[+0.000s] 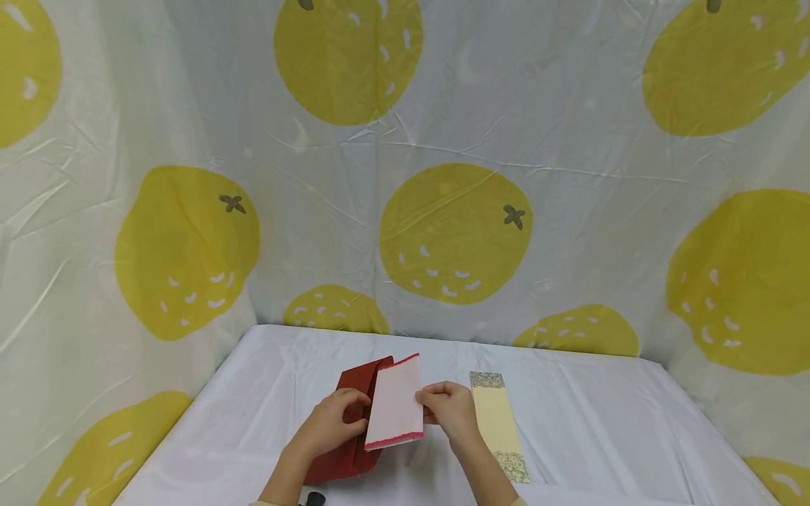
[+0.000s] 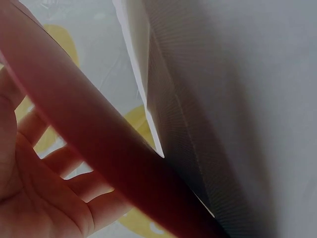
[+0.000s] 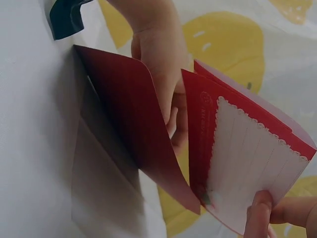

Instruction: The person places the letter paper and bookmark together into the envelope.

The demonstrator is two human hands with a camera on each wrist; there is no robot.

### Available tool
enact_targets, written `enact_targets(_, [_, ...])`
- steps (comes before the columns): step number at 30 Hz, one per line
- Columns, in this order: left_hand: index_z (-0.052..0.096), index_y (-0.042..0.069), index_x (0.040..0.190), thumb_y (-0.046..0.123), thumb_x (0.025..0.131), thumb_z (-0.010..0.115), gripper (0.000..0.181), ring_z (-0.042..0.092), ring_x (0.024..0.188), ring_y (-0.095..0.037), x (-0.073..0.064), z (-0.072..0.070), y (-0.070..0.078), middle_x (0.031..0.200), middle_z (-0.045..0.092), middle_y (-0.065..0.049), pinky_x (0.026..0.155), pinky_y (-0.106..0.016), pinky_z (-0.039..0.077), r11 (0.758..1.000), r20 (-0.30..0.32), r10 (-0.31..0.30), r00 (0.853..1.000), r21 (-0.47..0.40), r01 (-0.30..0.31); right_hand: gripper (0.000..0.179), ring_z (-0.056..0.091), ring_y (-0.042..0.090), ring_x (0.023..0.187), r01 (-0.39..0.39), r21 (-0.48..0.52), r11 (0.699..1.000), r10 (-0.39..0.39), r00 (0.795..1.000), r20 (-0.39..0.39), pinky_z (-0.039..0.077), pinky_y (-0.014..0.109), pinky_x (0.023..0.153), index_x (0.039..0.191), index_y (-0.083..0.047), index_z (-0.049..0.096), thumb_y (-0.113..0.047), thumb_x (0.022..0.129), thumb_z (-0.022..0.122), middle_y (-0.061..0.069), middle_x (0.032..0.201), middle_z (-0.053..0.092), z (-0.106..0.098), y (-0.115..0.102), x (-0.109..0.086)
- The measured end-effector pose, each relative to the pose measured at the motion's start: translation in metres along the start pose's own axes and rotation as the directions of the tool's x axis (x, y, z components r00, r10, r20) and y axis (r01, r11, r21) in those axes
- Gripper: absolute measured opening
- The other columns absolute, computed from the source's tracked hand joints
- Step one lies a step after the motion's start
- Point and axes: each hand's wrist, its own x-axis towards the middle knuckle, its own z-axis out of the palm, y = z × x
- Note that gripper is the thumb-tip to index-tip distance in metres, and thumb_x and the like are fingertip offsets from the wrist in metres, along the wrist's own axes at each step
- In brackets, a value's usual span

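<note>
My left hand (image 1: 332, 424) holds a red envelope (image 1: 337, 460) tilted up from the table, its flap side turned toward the right. In the left wrist view, the fingers (image 2: 72, 161) lie behind a red panel of it. Pinched at its right edge by my right hand (image 1: 451, 410) is a folded sheet of letter paper (image 1: 396, 400), pale pink with red borders. Its lined white face with a scalloped edge (image 3: 237, 148) shows in the right wrist view, thumb on it. The letter paper stands close beside the envelope's flap; whether they touch is unclear.
A long cream paper strip (image 1: 496, 418) with ornate patterned ends lies flat on the white-covered table (image 1: 588, 422), right of my right hand. A small black object (image 1: 314, 499) sits by my left wrist. Behind hangs a curtain (image 1: 569, 246) printed with yellow fruit.
</note>
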Motion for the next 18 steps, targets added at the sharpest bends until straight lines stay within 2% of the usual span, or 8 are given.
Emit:
enact_targets(8, [0.066,0.018,0.105,0.016,0.085,0.073,0.021,0.057,0.109,-0.024,0.0,-0.001,0.001,0.114,0.059,0.002,0.093,-0.049,0.046,1.0,-0.002,0.021,1.0,0.004,-0.021,0.013,0.061,0.014,0.051,0.067,-0.092,0.993,-0.07,0.997,-0.037,0.056,0.03,0.054,0.085,0.006,0.065,-0.005,0.082,0.07,0.007,0.066,0.063,0.004,0.002,0.009])
enact_targets(12, [0.066,0.018,0.105,0.016,0.085,0.072,0.021,0.058,0.108,-0.023,0.0,-0.001,0.001,0.114,0.059,0.003,0.093,-0.047,0.046,1.0,-0.003,0.022,1.0,0.003,-0.022,0.008,0.061,0.015,0.05,0.118,-0.178,0.977,-0.129,0.99,-0.054,0.055,0.03,0.052,0.081,0.003,0.064,-0.003,0.08,0.069,0.005,0.062,0.062,0.008,0.005,0.011])
enact_targets(18, [0.066,0.019,0.104,0.017,0.086,0.072,0.02,0.058,0.107,-0.022,0.0,0.0,0.0,0.113,0.059,0.004,0.093,-0.045,0.047,1.0,-0.012,0.019,1.0,0.012,-0.019,0.005,0.058,0.015,0.048,0.172,-0.247,0.954,-0.189,0.981,-0.044,0.051,0.029,0.048,0.079,0.002,0.062,-0.001,0.076,0.065,0.003,0.059,0.059,0.017,0.004,0.009])
